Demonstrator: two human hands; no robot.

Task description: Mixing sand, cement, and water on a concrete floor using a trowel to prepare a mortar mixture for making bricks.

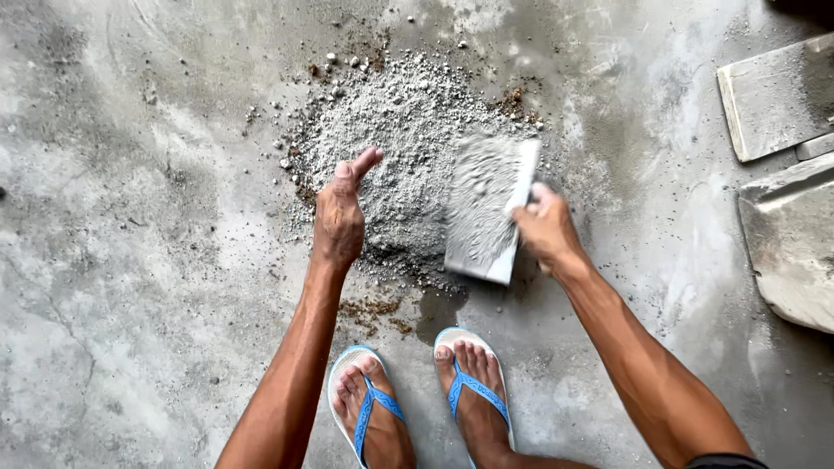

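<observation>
A heap of grey dry mortar with small stones point(395, 130) lies on the concrete floor point(139, 260). My right hand point(546, 227) grips the right edge of a flat rectangular board point(486, 208) coated in grey powder, tilted over the heap's right side. My left hand point(340, 213) hovers at the heap's left edge, thumb raised, fingers curled, holding nothing that I can see. My two feet in blue flip-flops point(469, 382) stand just in front of the heap.
Flat grey slabs point(777, 95) lie at the right edge of the floor, one larger slab point(795, 252) below them. Brown crumbs point(373, 311) are scattered near my feet, with a damp dark patch beside them.
</observation>
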